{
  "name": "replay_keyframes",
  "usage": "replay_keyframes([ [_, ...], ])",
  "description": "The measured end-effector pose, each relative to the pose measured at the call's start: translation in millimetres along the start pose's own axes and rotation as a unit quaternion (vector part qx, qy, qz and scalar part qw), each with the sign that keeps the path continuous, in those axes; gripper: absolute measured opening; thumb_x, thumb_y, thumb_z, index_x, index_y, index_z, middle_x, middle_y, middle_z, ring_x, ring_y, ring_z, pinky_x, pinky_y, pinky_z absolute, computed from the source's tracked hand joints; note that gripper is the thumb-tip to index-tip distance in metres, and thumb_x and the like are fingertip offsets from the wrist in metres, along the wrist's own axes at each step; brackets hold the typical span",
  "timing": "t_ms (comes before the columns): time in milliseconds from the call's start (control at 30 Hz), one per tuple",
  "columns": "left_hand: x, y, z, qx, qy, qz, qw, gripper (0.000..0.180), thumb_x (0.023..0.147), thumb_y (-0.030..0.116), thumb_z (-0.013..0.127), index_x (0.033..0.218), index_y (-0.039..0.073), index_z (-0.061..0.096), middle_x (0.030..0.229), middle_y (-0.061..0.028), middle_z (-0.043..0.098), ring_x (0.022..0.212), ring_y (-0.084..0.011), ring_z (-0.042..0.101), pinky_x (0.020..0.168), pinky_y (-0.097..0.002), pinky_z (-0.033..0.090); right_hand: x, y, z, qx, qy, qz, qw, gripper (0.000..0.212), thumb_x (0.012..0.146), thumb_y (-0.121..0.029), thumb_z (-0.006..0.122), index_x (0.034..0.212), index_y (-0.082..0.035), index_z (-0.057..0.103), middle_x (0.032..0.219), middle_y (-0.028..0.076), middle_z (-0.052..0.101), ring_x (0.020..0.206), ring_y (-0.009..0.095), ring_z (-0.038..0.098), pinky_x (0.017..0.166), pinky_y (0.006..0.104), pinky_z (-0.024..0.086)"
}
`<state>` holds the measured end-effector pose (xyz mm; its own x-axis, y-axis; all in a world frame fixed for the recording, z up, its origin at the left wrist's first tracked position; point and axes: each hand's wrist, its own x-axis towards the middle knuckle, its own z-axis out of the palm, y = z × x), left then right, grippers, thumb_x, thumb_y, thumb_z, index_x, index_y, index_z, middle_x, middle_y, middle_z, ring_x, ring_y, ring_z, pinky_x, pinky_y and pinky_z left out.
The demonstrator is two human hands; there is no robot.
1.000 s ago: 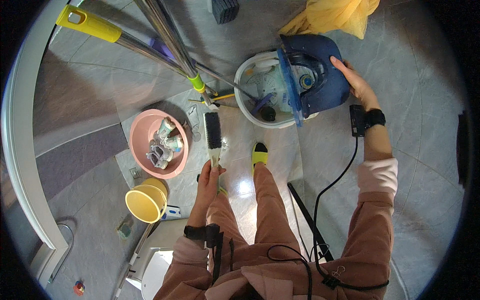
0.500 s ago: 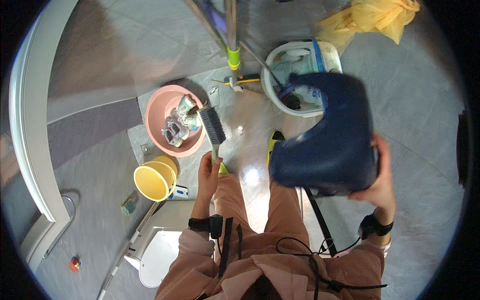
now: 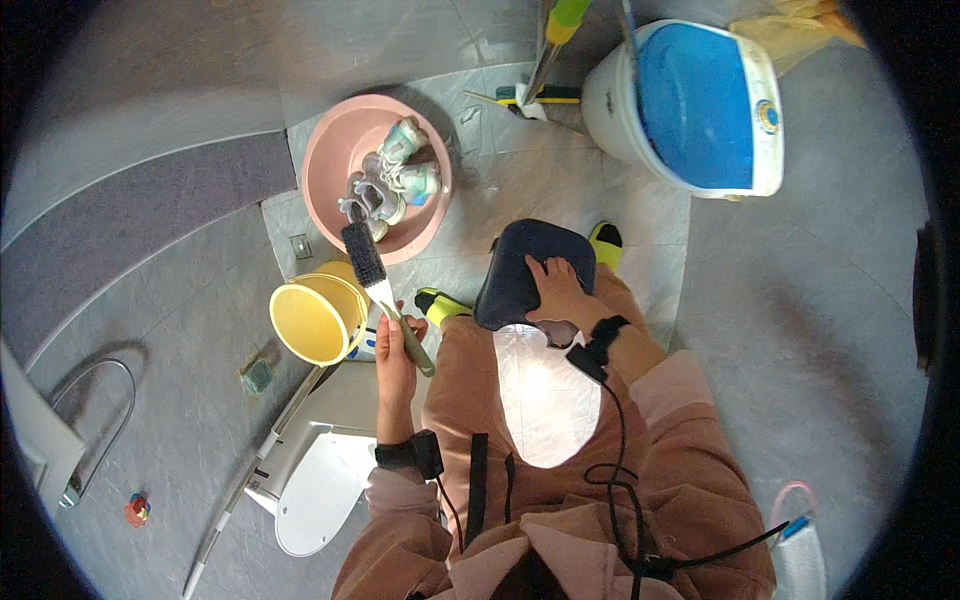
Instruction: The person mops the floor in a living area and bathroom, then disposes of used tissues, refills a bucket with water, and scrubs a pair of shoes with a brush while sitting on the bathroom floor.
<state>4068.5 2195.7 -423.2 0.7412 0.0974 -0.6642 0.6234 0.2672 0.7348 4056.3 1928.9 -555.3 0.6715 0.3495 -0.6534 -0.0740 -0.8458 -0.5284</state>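
My left hand [image 3: 393,352] is closed around the handle of a scrub brush [image 3: 372,275] with dark bristles, its head overlapping the near edge of the pink basin [image 3: 322,175] in view. Inside that basin lie several grey, white and pale green sneakers [image 3: 388,190]. A dark blue stool [image 3: 508,278] stands low between my feet. On its top rests my right hand [image 3: 558,292], fingers spread flat.
Beyond the basin's right side stands a white tub with a blue cover [image 3: 695,110]. Mop poles [image 3: 552,45] and a green-and-yellow brush head [image 3: 550,95] are at the back. A yellow bucket [image 3: 308,322] and a white toilet [image 3: 325,495] are on the left.
The stool went from being held up at the right to low between my feet, and my right hand moved onto its top. Blue now covers the tub's contents. The brush has tilted left.
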Motion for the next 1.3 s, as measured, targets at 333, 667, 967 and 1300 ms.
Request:
replay_keyframes([
  [333, 54, -97, -38, -0.083, 0.047, -0.075, 0.993, 0.033, 0.096, 0.024, 0.042, 0.122, 0.005, 0.044, 0.085, -0.0025, 0.055, 0.085, -0.0150, 0.055, 0.086, -0.0344, 0.046, 43, 48, 222, -0.070, -0.172, 0.034, 0.982, 0.099, 0.058, -0.032, 0.077, 0.138, -0.009, 0.022, 0.115, 0.022, 0.050, 0.115, 0.036, 0.041, 0.096, 0.0493, 0.033],
  [667, 113, -134, -53, -0.058, 0.037, -0.073, 0.995, 0.032, 0.096, 0.020, 0.042, 0.121, 0.001, 0.047, 0.087, -0.0036, 0.058, 0.078, -0.0115, 0.055, 0.078, -0.0266, 0.045, 56, 52, 258, -0.040, -0.310, -0.003, 0.950, 0.065, 0.077, -0.027, 0.061, 0.129, -0.001, 0.034, 0.118, 0.023, 0.050, 0.112, 0.037, 0.047, 0.086, 0.0450, 0.045],
  [967, 149, -134, -66, 0.064, -0.063, -0.047, 0.995, 0.035, 0.095, 0.025, 0.045, 0.121, 0.001, 0.046, 0.084, -0.0027, 0.058, 0.079, -0.0115, 0.054, 0.076, -0.0258, 0.044, 126, 108, 267, -0.163, -0.323, -0.115, 0.925, 0.075, 0.061, -0.033, 0.079, 0.112, 0.010, 0.044, 0.096, 0.026, 0.058, 0.089, 0.037, 0.060, 0.070, 0.0435, 0.052],
  [1300, 147, -119, -61, 0.044, -0.082, 0.110, 0.990, 0.037, 0.096, 0.023, 0.044, 0.124, 0.000, 0.043, 0.089, -0.0024, 0.057, 0.085, -0.0103, 0.055, 0.080, -0.0238, 0.045, 174, 89, 273, -0.203, -0.569, -0.110, 0.789, 0.083, 0.063, -0.042, 0.079, 0.120, 0.006, 0.042, 0.103, 0.022, 0.059, 0.088, 0.031, 0.061, 0.070, 0.0370, 0.053],
])
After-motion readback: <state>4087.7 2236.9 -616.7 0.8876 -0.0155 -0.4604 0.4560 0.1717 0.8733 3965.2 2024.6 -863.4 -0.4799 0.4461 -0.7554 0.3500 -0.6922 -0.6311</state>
